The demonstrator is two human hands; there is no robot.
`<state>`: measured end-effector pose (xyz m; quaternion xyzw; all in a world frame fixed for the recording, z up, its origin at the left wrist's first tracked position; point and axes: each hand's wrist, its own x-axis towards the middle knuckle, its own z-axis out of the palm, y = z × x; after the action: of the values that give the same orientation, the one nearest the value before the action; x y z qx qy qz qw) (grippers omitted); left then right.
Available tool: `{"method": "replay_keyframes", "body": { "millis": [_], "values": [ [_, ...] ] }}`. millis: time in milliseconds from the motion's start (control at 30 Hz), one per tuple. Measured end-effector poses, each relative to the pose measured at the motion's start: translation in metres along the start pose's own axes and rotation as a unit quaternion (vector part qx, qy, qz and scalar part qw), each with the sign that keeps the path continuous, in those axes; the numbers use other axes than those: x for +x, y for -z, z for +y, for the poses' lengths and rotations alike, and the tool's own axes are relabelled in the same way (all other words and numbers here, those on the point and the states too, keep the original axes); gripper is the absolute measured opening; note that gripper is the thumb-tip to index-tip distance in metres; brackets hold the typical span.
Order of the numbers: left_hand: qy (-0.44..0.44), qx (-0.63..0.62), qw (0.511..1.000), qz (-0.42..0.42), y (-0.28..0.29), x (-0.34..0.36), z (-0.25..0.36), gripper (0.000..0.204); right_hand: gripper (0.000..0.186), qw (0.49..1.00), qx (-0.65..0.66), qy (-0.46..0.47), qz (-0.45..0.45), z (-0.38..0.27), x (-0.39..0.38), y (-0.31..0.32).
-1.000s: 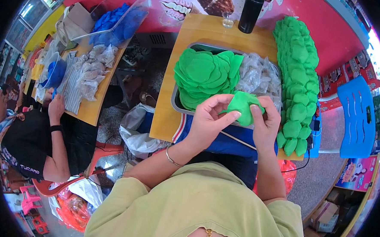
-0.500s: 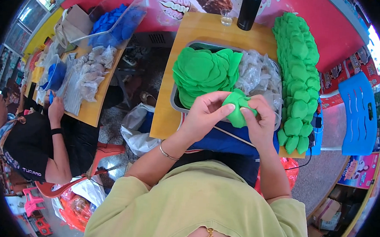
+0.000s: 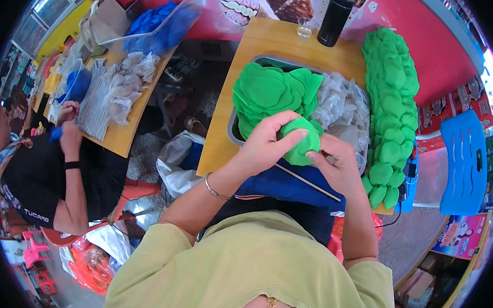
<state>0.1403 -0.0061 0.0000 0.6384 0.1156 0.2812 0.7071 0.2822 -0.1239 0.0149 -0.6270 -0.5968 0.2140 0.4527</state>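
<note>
Press lightly and evenly on the green piece (image 3: 306, 147) — gripped between left hand (image 3: 266, 146) and right hand (image 3: 338, 163), with the green stack (image 3: 264, 87) just beyond the left hand — to avoid creasing its rim.

Legible: one word in white capitals (image 3: 36, 216) across the black sleeve (image 3: 46, 202) of the co-worker at left. Pink-purple poster (image 3: 458, 236) at lower right, below the blue chair (image 3: 461, 162): white lettering plus a printed figure, too small to read reliably. Red printed panel (image 3: 435, 112) behind that chair: markings blurred, can't make out any characters.
</note>
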Motion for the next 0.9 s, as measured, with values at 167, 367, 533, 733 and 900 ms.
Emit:
{"method": "replay_keyframes", "body": {
  "millis": [167, 367, 533, 733, 900],
  "values": [
    [0.031, -0.007, 0.998, -0.062, 0.008, 0.001, -0.003, 0.013, 0.016, 0.985, 0.009, -0.056, -0.163, -0.005, 0.007, 0.012],
    [0.023, -0.028, 0.999, -0.031, 0.012, 0.004, 0.012, 0.012, 0.021, 0.984, -0.012, -0.060, -0.166, -0.024, 0.010, 0.010],
    [0.018, 0.025, 0.998, -0.049, 0.013, -0.001, 0.005, 0.017, 0.016, 0.976, -0.073, -0.076, -0.188, -0.027, 0.013, 0.007],
    [-0.008, -0.021, 0.999, -0.038, 0.007, -0.013, 0.000, 0.021, 0.011, 0.961, 0.094, -0.134, -0.225, -0.007, -0.003, 0.007],
    [-0.003, -0.051, 0.998, -0.023, 0.010, -0.017, -0.008, 0.022, 0.008, 0.978, 0.160, -0.131, -0.022, -0.011, -0.004, -0.005]
  ]
}}
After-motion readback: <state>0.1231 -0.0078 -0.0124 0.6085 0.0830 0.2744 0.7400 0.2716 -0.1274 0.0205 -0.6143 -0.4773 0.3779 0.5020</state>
